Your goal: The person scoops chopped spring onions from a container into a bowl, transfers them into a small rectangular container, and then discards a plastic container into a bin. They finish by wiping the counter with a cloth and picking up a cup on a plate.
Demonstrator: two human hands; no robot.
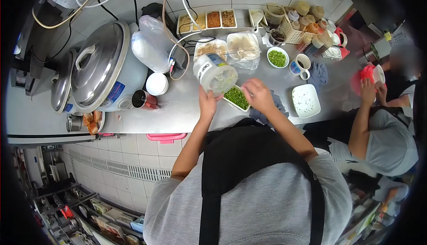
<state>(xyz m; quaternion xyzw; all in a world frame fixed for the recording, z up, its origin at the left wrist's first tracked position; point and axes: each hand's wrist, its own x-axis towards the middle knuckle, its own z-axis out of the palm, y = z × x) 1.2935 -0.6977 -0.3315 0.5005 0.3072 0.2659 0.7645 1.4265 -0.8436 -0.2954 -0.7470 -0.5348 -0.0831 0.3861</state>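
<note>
My left hand (207,103) is closed around the lower side of a clouded plastic tub (220,78), which is tipped with its wide end toward me. Beneath the tub's right side sits a white rectangular container (246,110) filled with chopped green onions (237,97). My right hand (259,95) is at that container's right edge, its fingers curled together. Whatever those fingers may hold is hidden. A grey-blue cloth (276,107) lies under my right forearm. Further right, a white square dish (306,101) has green bits scattered in it.
A bowl of green onions (278,57) and a mug (300,66) stand beyond my right hand. Large lidded pots (104,62) and a red cup (144,99) are left. A bottle basket (293,33) stands at the back. At right, a co-worker holds a red object (367,73).
</note>
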